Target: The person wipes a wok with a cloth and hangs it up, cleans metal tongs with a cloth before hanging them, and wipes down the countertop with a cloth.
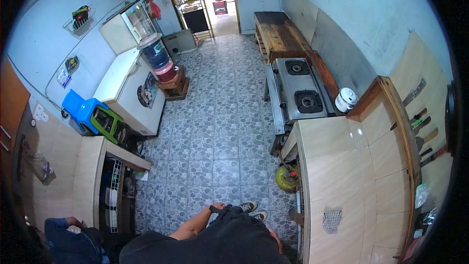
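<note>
My left hand (219, 206) is low in front of my body, beside the dark cloth of my clothing (229, 227). A dark band circles its wrist, and its fingers are too small and partly covered to make out. On my right side only a strip of bare arm (275, 237) shows past the clothing; the hand itself is hidden. Below my left hand are my dark shoes (248, 207) on the patterned tile floor (215, 142). To the right, a checked cloth (332, 221) lies on the tiled counter (327, 166).
Right: a two-burner stove (300, 88), white lidded pot (346, 99), green gas cylinder (287, 178), wall knives (415, 92) and wooden table (281, 34). Left: a chest freezer (132, 88), water dispenser (159, 58) and stacked stools (95, 112). Another person (68, 244) is at lower left. A doorway (222, 7) opens ahead.
</note>
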`<state>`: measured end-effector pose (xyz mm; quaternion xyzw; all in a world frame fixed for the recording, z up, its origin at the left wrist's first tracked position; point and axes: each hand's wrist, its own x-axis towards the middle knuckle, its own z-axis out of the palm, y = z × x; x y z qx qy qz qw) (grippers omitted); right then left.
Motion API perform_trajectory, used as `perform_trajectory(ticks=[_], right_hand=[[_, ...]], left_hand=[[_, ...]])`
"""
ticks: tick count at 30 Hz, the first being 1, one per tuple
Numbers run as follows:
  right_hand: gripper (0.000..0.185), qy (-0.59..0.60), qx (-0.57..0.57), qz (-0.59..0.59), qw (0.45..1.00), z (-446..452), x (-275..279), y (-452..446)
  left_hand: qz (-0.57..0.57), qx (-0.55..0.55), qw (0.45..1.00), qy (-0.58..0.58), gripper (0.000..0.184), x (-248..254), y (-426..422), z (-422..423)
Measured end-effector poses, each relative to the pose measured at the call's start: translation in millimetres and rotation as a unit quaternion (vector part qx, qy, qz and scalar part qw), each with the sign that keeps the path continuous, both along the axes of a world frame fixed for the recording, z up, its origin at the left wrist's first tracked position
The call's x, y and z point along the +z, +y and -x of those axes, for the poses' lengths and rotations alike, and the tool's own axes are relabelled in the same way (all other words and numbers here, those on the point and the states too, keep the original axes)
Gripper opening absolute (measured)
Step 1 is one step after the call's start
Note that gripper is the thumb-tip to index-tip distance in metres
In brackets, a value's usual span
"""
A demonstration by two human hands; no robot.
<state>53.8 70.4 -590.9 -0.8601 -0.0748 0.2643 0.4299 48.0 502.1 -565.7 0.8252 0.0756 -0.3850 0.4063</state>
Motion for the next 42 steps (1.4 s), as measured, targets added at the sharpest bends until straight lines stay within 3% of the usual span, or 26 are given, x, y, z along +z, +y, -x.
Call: perform_trajectory(ticks=[2, 6, 9, 10, 15, 21, 24, 28, 29, 30, 31, 32, 33, 34, 35, 37, 40, 41, 42], right_hand=[[0.03, 0.119, -0.033, -0.009, 0.992, 17, 24, 0], [0.042, 0.209, -0.08, -0.019, 0.974, 37, 39, -21], [0.051, 0.241, -0.113, -0.027, 0.963, 49, 48, -27], [0.055, 0.253, -0.124, -0.03, 0.959, 52, 50, -27], [0.071, 0.271, -0.165, -0.049, 0.947, 73, 61, -29], [0.09, 0.257, -0.199, -0.102, 0.94, 102, 71, -27], [0.073, 0.281, -0.235, -0.065, 0.928, 107, 62, -18], [0.05, 0.299, -0.275, -0.019, 0.913, 113, 42, -8], [0.044, 0.305, -0.284, -0.005, 0.909, 115, 36, -5], [0.038, 0.313, -0.295, 0.008, 0.903, 118, 29, -4], [0.033, 0.32, -0.306, 0.03, 0.896, 122, 17, -4], [0.028, 0.328, -0.319, 0.047, 0.888, 129, 8, -5], [0.023, 0.338, -0.336, 0.065, 0.876, 137, -7, -7], [0.024, 0.334, -0.332, 0.057, 0.88, 138, 20, -8], [0.024, 0.327, -0.336, 0.046, 0.882, 137, 45, -10], [0.025, 0.308, -0.369, 0.04, 0.876, 137, 78, -22], [0.025, 0.197, -0.473, 0.081, 0.855, 114, 109, -47], [0.035, 0.146, -0.504, 0.105, 0.845, 85, 130, -49], [0.048, 0.096, -0.531, 0.13, 0.832, 53, 156, -52]], left_hand=[[-0.015, 0.025, 1.0, 0.006, 0.065, -7, -8, -9], [-0.012, -0.009, 0.999, 0.046, 0.066, 26, -17, -31], [-0.024, -0.085, 0.995, -0.05, 0.06, -16, -6, -31], [-0.02, -0.057, 0.998, 0.021, 0.06, -18, -3, -35], [-0.045, -0.073, 0.996, 0.004, 0.061, -11, -8, -47], [-0.052, -0.148, 0.988, 0.01, 0.055, -55, -4, -79], [-0.113, -0.186, 0.976, 0.006, 0.045, -58, -5, -97], [-0.043, -0.408, 0.888, -0.208, 0.036, -57, 7, -119], [-0.041, -0.41, 0.888, -0.206, 0.036, -59, 8, -123], [-0.034, -0.278, 0.958, -0.059, 0.039, -58, 5, -129], [-0.026, -0.137, 0.986, 0.09, 0.042, -57, 3, -136], [-0.036, -0.336, 0.935, -0.11, 0.048, -96, 20, -132], [-0.047, -0.314, 0.946, -0.065, 0.044, -98, 22, -136], [-0.058, -0.29, 0.955, -0.018, 0.049, -102, 25, -138], [-0.021, -0.418, 0.898, -0.139, 0.049, -104, 33, -143], [-0.018, -0.186, 0.982, 0.034, 0.049, -32, 35, -149], [-0.062, -0.207, 0.976, 0.008, 0.054, -63, 61, -163], [-0.018, -0.245, 0.969, -0.037, 0.057, -81, 75, -170], [-0.067, -0.201, 0.977, 0.032, 0.057, -65, 66, -179]])
